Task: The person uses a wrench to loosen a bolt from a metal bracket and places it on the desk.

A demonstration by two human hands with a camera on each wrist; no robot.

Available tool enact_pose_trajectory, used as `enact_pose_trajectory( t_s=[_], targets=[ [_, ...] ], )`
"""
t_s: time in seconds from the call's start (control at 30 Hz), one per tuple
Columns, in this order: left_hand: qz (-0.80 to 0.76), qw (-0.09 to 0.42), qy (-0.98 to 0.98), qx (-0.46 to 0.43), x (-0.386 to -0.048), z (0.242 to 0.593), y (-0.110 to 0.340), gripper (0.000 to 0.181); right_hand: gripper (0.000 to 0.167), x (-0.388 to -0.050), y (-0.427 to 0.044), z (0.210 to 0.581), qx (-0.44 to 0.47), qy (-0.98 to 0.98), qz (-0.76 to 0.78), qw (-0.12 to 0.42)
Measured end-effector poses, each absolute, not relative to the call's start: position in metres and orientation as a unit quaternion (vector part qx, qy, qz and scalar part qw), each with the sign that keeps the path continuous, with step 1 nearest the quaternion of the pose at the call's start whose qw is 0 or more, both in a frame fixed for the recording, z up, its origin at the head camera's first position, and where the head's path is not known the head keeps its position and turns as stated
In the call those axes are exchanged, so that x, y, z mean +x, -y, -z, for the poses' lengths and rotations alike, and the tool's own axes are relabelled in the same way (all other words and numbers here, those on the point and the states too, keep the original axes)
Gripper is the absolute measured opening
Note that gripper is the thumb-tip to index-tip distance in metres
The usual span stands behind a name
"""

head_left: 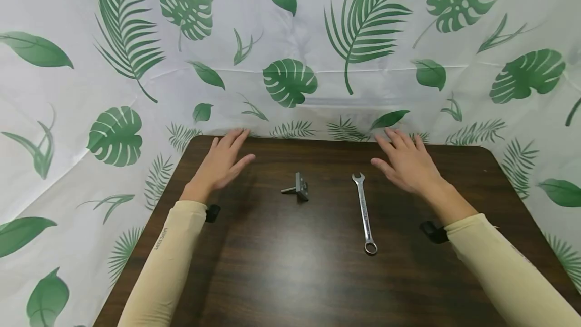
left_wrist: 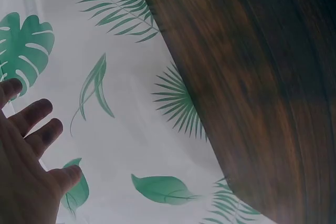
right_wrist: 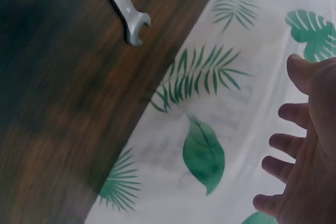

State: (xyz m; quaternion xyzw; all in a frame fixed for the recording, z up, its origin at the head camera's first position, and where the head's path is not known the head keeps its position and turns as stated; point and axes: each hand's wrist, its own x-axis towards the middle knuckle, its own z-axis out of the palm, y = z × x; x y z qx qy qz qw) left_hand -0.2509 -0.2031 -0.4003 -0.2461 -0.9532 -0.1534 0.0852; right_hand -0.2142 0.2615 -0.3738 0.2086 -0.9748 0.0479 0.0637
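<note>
While the left hand [head_left: 221, 161] and the right hand [head_left: 407, 163] are positioned well apart at the far edge of the table [head_left: 290, 286], the head view shows both unloaded. Fingers are extended and slightly spread; contact with the surface cannot be confirmed. Two items lie between the hands. The bracket [head_left: 298, 183], a dark piece with a bolt [head_left: 288, 190] projecting toward the left, is nearer the left hand. The wrench [head_left: 364, 213] lies to its right, not touching it, with its fork end toward the far edge and its ring end toward the near side. Status, judged from this layout: both items are set out, the wrench is not engaged with the bolt, and all handling appears to be left. Bolt tightness cannot be determined.

Left wrist view: the left hand is at the lower left, digits separated, gripping nothing, seen against the leaf-print cloth [left_wrist: 131, 145]. Neither item appears in this view.

Right wrist view: the right hand is at the right side, digits separated, with no part in its grasp. The wrench's fork end is at the upper left, well apart from the fingers.
</note>
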Motion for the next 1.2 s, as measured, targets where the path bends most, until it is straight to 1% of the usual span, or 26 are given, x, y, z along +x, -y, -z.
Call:
enact_pose_trajectory(
  t_s=[0.13, 0.27, 0.4, 0.5, 0.6, 0.67, 0.77, 0.83, 0.97, 1.1, 1.2],
  targets=[
    [0.166, 0.086, 0.950, -0.249, -0.251, 0.406, 0.201, 0.071, 0.066, -0.212, -0.258, 0.379, 0.205, 0.975, -0.049, 0.069],
    [0.223, 0.063, 0.941, -0.246, -0.251, 0.414, 0.193, 0.069, 0.064, -0.208, -0.255, 0.386, 0.166, 0.982, -0.065, 0.058],
    [0.306, 0.002, 0.925, -0.224, -0.251, 0.429, 0.182, 0.072, 0.064, -0.203, -0.250, 0.398, 0.099, 0.989, -0.108, 0.004],
    [0.341, -0.046, 0.916, -0.206, -0.249, 0.446, 0.173, 0.078, 0.064, -0.201, -0.246, 0.411, 0.063, 0.989, -0.128, -0.047],
    [0.355, -0.080, 0.911, -0.196, -0.247, 0.462, 0.161, 0.085, 0.062, -0.199, -0.241, 0.426, 0.045, 0.988, -0.124, -0.080],
    [0.361, -0.093, 0.907, -0.196, -0.245, 0.472, 0.150, 0.088, 0.060, -0.198, -0.238, 0.438, 0.041, 0.987, -0.122, -0.097],
    [0.369, -0.100, 0.901, -0.205, -0.244, 0.484, 0.134, 0.091, 0.056, -0.197, -0.236, 0.452, 0.034, 0.984, -0.127, -0.117],
    [0.373, -0.096, 0.897, -0.215, -0.244, 0.491, 0.125, 0.092, 0.051, -0.195, -0.234, 0.460, 0.031, 0.983, -0.134, -0.123],
    [0.364, -0.085, 0.898, -0.231, -0.242, 0.500, 0.111, 0.093, 0.039, -0.190, -0.228, 0.470, 0.020, 0.983, -0.142, -0.113],
    [0.352, -0.066, 0.904, -0.235, -0.240, 0.505, 0.102, 0.088, 0.037, -0.185, -0.220, 0.476, 0.013, 0.987, -0.128, -0.098],
    [0.349, -0.056, 0.907, -0.229, -0.238, 0.508, 0.096, 0.083, 0.038, -0.182, -0.215, 0.478, 0.004, 0.988, -0.119, -0.098]
  ],
)
